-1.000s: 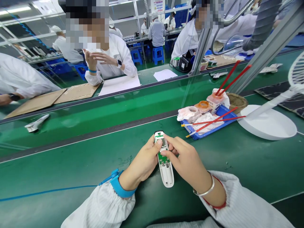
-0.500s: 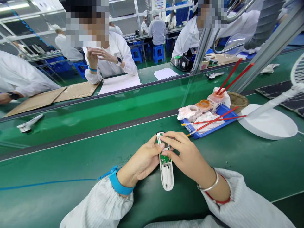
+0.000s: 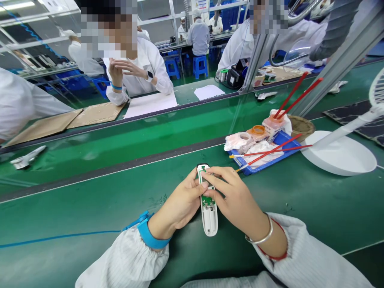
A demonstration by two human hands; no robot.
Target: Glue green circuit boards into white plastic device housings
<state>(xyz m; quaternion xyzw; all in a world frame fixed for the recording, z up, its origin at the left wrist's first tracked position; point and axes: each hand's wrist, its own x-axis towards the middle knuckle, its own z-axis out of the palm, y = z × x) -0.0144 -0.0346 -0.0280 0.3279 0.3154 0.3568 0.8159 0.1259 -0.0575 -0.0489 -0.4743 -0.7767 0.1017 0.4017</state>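
A long white handheld-device housing [image 3: 209, 222] is between my hands over the green bench. Its open face shows a green circuit board [image 3: 207, 200] at mid-length and a bare battery compartment at the near end. My left hand [image 3: 187, 198] is closed around the left side of the housing, thumb resting on the board area. From the right, my right hand [image 3: 232, 196] pinches the housing and board with thumb and fingers. Fingers cover part of the board's upper half. A blue wrist strap [image 3: 153, 235] with a cord circles my left wrist.
Right of my hands, a blue tray [image 3: 255, 170] holds tissue, small jars and red-handled brushes [image 3: 270, 152]. Beyond it stands a white fan base [image 3: 339, 160]. White device parts [image 3: 28, 158] lie on the green belt [image 3: 150, 140]. Co-workers [image 3: 144, 60] sit across it.
The housing has shifted slightly away from me, with both hands still on it. White parts on the belt have moved left. A co-worker's hand at far left has withdrawn.
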